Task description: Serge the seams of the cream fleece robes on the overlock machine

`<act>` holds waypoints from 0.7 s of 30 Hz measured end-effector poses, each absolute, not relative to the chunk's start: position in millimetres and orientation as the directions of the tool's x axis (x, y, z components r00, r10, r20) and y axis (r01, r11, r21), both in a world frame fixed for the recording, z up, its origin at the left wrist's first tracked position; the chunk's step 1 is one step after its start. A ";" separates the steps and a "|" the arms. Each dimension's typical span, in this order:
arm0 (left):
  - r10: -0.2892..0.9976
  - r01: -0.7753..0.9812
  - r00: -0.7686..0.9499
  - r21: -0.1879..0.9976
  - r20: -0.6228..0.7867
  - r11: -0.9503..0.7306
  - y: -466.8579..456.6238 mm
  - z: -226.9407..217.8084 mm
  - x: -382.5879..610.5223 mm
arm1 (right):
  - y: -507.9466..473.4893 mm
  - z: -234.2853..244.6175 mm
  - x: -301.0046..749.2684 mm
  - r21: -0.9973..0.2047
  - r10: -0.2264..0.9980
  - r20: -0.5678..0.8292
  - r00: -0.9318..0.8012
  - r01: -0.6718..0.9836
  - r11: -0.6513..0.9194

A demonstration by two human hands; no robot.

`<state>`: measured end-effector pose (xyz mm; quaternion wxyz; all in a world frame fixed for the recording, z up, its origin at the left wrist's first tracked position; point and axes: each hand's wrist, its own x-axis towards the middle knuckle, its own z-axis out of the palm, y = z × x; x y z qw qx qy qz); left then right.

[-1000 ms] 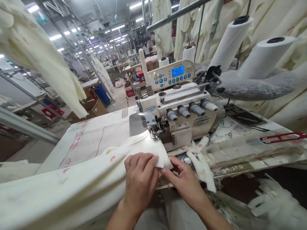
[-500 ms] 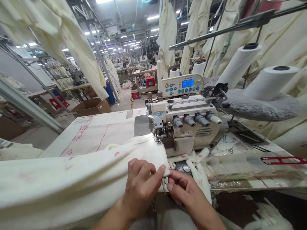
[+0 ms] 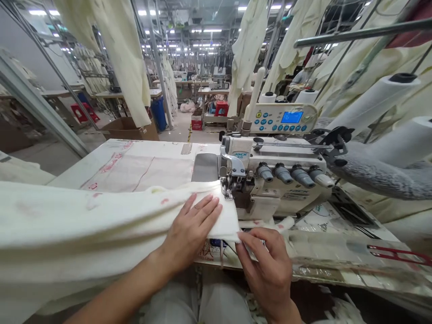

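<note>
A cream fleece fabric piece (image 3: 111,225) with faint pink marks stretches from the left to the presser foot (image 3: 228,191) of a white overlock sewing machine (image 3: 280,180). My left hand (image 3: 194,225) lies flat on the cloth just in front of the foot, fingers extended. At the fabric's near right corner, my right hand (image 3: 266,256) pinches the edge between thumb and fingers. The cloth's far edge reaches under the foot; the needle itself is too small to make out.
A control panel with a blue screen (image 3: 292,117) tops the machine. White thread cones (image 3: 374,101) stand at the right. Red thread snips (image 3: 400,255) lie on the plastic-covered table edge. Cream garments (image 3: 249,54) hang behind, and a cardboard box (image 3: 130,129) sits beyond the table.
My left hand has opened out from a curled grip at the corner and moved left and up onto the cloth. My right hand still holds the corner. The camera view has shifted.
</note>
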<state>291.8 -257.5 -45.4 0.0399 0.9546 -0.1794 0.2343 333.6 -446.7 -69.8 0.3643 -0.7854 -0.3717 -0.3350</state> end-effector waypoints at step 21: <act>-0.134 -0.138 0.986 0.035 0.096 -0.990 -238.6 -5.8 371.3 | -427.1 -60.8 365.5 -0.254 0.288 0.790 0.542 0.717 -0.650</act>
